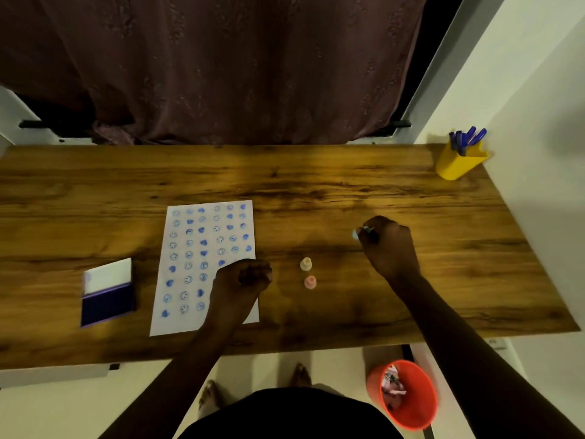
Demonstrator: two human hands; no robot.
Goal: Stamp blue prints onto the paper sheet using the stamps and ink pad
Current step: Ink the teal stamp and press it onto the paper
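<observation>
A white paper sheet (190,270) lies on the wooden table (316,185), covered with several blue smiley and heart prints. My left hand (243,278) rests as a closed fist on the sheet's right edge, with nothing seen in it. An open ink pad (107,304) with a dark blue pad and a white lid lies left of the sheet. Two small stamps stand right of the sheet: a pale yellow stamp (305,263) and a pink stamp (310,282). My right hand (391,245) is farther right, closed on a light blue stamp (357,233) that sticks out at its left.
A yellow cup of blue pens (459,160) stands at the table's far right corner by the white wall. A brown curtain hangs behind the table. On the floor below the near edge sits an orange bin (408,394), beside my feet.
</observation>
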